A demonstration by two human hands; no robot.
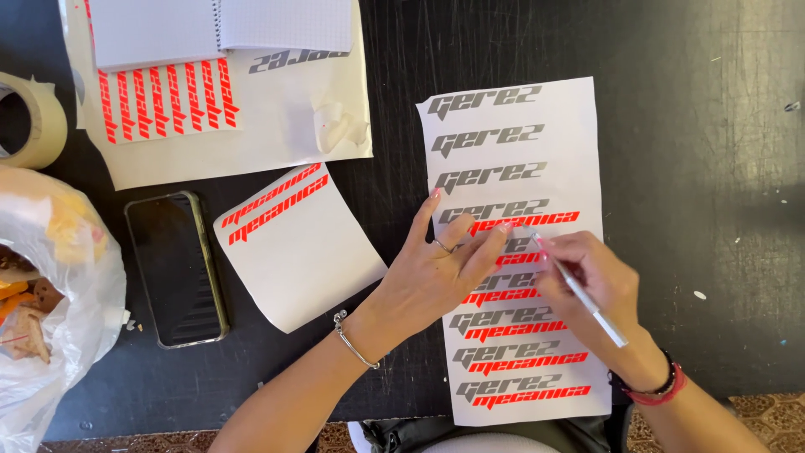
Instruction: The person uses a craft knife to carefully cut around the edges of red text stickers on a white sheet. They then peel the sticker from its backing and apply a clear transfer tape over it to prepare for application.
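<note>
On black desk (pixel 688 210), nearest edge: left hand (pixel 432 273) spread flat, fingers apart, pressing tall white decal sheet (pixel 511 168). Right hand (pixel 591 281) clamped on slim white tool (pixel 587 298), tip at sheet's middle rows. Further left: curled decal piece (pixel 310 260), dark phone (pixel 176 268). Farthest: notebook (pixel 218 25), tape roll (pixel 38 117).

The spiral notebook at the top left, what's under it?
The spiral notebook lies on a cream sheet carrying red vinyl strips and grey lettering; their upper ends are covered by it.
</note>
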